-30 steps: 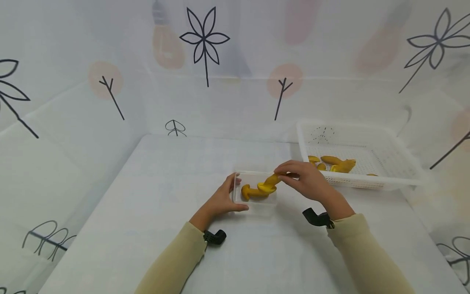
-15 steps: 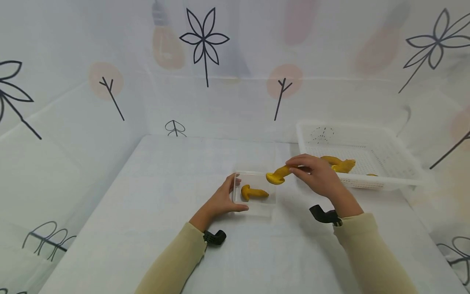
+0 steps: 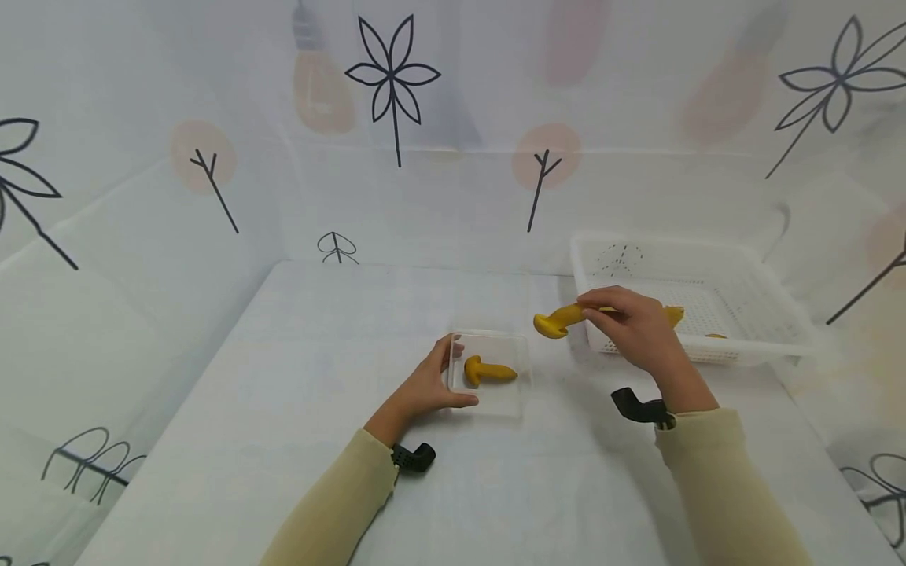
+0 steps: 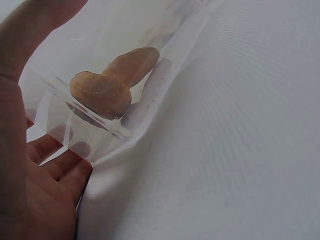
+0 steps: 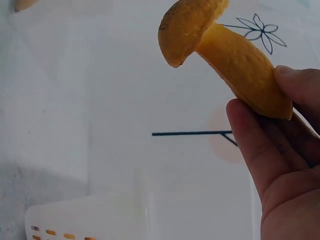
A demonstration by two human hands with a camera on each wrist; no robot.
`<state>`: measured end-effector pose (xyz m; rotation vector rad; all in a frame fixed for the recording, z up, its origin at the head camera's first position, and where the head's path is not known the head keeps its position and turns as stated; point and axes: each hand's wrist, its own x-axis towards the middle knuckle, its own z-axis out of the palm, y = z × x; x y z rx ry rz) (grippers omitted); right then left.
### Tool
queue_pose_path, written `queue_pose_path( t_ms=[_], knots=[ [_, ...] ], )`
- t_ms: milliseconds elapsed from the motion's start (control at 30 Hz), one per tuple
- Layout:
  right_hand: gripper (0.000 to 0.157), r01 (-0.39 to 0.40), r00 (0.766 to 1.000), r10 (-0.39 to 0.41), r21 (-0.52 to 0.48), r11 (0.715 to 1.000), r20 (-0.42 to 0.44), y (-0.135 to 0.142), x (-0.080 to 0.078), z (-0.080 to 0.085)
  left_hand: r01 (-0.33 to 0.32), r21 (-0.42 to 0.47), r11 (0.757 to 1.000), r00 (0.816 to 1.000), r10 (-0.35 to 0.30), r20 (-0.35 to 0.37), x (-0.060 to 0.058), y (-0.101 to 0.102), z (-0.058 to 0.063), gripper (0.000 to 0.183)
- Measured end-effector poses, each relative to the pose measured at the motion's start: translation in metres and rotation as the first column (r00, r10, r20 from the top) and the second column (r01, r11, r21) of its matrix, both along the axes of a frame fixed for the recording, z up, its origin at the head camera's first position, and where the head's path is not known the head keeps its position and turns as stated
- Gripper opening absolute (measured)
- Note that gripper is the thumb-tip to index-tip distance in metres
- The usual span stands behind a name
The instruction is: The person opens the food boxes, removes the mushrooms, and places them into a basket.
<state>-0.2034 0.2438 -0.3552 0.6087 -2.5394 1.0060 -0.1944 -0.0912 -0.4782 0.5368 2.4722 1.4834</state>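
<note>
My right hand (image 3: pixel 633 330) pinches a yellow mushroom (image 3: pixel 559 321) by the end of its stem, raised at the near left corner of the white basket. In the right wrist view the mushroom (image 5: pixel 237 67) tilts with its cap up and away from the fingers. My left hand (image 3: pixel 428 385) grips the left end of a clear plastic box (image 3: pixel 488 393), thumb on the near side and fingers on the far side. Inside that box a second mushroom (image 3: pixel 490 371) lies on its side, cap toward the left hand. Through the clear wall it shows as a brownish mushroom (image 4: pixel 102 95).
A white perforated basket (image 3: pixel 708 346) stands at the back right. Yellow pieces (image 3: pixel 675 316) lie in it, partly hidden by the right hand. The white cloth-covered table (image 3: pixel 340 330) spreads around the box, with a printed cloth wall (image 3: pixel 453 204) behind.
My right hand has lifted the pinched mushroom out from over the clear box and carried it right and back, to the basket's edge. The left hand and the box have stayed put.
</note>
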Motion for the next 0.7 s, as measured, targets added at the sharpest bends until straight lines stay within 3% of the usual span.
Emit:
queue_pose_path(
  t_ms=[433,700],
  knots=[
    [0.024,0.14,0.989,-0.137,-0.08,0.987,0.047,0.027,0.0,0.003,-0.009,-0.01,1.0,1.0,0.009,-0.002,0.001,0.001,0.002,0.111],
    [0.032,0.249,0.966,-0.241,-0.074,0.966,0.095,0.044,-0.002,0.002,-0.012,-0.015,1.0,1.0,0.012,0.0,0.001,0.002,0.002,0.111]
  ],
)
